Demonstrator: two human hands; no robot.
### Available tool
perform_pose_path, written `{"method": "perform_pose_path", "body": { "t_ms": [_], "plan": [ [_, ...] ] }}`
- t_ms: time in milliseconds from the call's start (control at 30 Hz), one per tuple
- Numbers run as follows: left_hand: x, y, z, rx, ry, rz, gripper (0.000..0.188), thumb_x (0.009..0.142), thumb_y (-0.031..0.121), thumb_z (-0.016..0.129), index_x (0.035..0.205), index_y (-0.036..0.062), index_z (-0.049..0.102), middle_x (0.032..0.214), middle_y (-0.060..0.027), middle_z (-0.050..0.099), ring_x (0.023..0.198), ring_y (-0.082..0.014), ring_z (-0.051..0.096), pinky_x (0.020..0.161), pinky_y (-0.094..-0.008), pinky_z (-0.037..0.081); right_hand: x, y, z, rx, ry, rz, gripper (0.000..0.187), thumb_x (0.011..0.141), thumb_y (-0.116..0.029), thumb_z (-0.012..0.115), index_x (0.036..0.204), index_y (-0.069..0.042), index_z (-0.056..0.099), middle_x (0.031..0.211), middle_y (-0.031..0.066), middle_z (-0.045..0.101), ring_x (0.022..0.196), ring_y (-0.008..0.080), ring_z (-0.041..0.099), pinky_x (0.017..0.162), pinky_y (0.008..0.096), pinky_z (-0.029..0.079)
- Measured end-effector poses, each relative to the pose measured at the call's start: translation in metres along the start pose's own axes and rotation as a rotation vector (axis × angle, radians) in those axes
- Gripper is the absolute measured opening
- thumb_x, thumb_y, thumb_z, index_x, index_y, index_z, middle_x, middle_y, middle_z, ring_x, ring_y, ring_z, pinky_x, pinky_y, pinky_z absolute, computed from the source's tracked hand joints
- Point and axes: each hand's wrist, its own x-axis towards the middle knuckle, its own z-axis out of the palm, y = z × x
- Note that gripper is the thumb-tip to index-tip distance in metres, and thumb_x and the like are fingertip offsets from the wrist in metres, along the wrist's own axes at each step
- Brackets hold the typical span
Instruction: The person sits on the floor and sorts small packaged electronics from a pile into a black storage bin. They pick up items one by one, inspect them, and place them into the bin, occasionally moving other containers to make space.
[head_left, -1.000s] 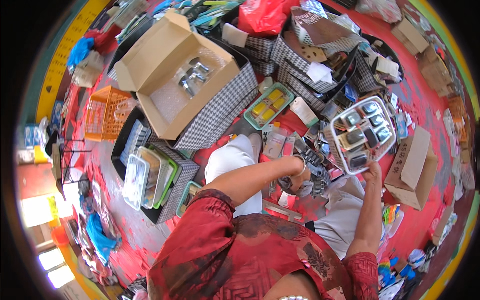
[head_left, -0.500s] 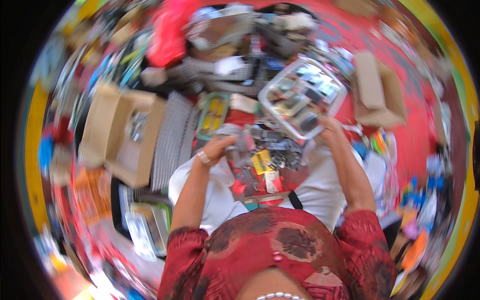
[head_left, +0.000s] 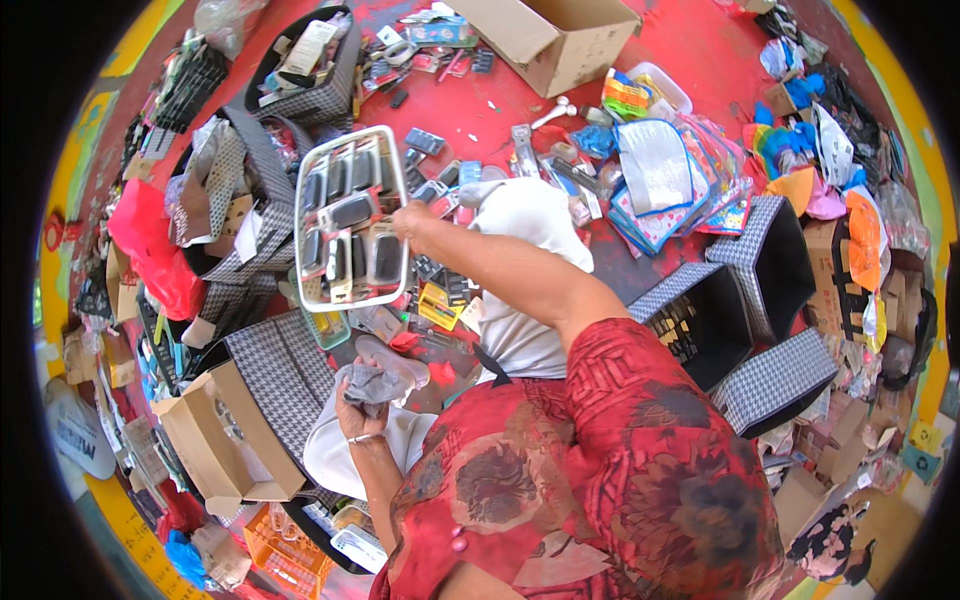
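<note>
My right hand [head_left: 412,222] reaches across to the far left, its fingers closed on the rim of a white plastic basket [head_left: 302,262]. Several dark, rounded items in small clear packs [head_left: 352,210] lie in rows inside it. Closer to my body, my left hand [head_left: 360,418] is wrapped around a crumpled grey cloth [head_left: 372,386]. Between my legs lie a yellow pack [head_left: 438,306] and several small dark packs [head_left: 428,272]. Beneath the basket's near edge, a green tray [head_left: 330,330] shows in part.
An open cardboard box [head_left: 222,440] stands at the left beside a houndstooth panel [head_left: 285,360]. Houndstooth bins [head_left: 335,85] stand farther off, with a red plastic bag [head_left: 150,250] nearby. More bins [head_left: 770,385] are on the right, near piled colourful packets [head_left: 665,190]. Another cardboard box [head_left: 560,45] lies ahead.
My head and body have turned right, so the scene is shifted and sharper. The basket stays in my right hand and now appears left of centre. The grey cloth shows clearly in my left hand.
</note>
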Motion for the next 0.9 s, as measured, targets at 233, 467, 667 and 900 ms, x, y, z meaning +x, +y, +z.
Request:
{"method": "perform_pose_path", "body": {
  "t_ms": [233,467,667,900],
  "plan": [
    [-0.01,0.015,0.012,-0.034,-0.069,0.015,0.055,0.071,0.008,0.055,0.124,0.0058,0.038,0.111,-0.0224,0.052,0.094,-0.0331,0.054,0.088,-0.0429,0.044,0.012,0.022,0.015,-0.393,0.081,-0.016,0.04,0.073,-0.009,0.048,0.113,-0.006,0.05,0.106,0.0188,0.057,0.098,0.0279,0.057,0.08,0.0389,0.046],
    [-0.004,0.021,0.031,0.054,-0.034,0.057,0.056,0.07,0.004,0.053,0.124,0.006,0.037,0.115,-0.024,0.049,0.095,-0.0339,0.054,0.086,-0.0442,0.045,0.041,0.035,0.013,-0.64,0.066,-0.055,0.035,0.071,-0.016,0.056,0.104,-0.003,0.057,0.103,0.0192,0.059,0.092,0.0316,0.06,0.076,0.0386,0.05],
    [-0.017,0.019,0.029,0.126,-0.031,0.119,0.062,0.069,0.008,0.054,0.127,0.0081,0.032,0.117,-0.0216,0.049,0.095,-0.0321,0.054,0.081,-0.0462,0.047,0.093,0.067,-0.003,-0.18,-0.324,-0.055,0.011,0.073,-0.008,0.051,0.082,-0.008,0.057,0.058,0.0064,0.048,0.05,0.019,0.047,0.042,0.0348,0.037],
    [-0.035,0.036,0.023,-0.04,-0.028,0.22,0.061,0.068,0.006,0.053,0.126,0.006,0.035,0.096,-0.0156,0.057,0.089,-0.028,0.057,0.077,-0.0427,0.049,0.091,0.056,-0.036,-0.176,-0.166,0.066,0.033,0.064,0.006,0.043,0.095,-0.004,0.048,0.06,0.0087,0.041,0.047,0.0228,0.043,0.039,0.0404,0.038]
  ]
}}
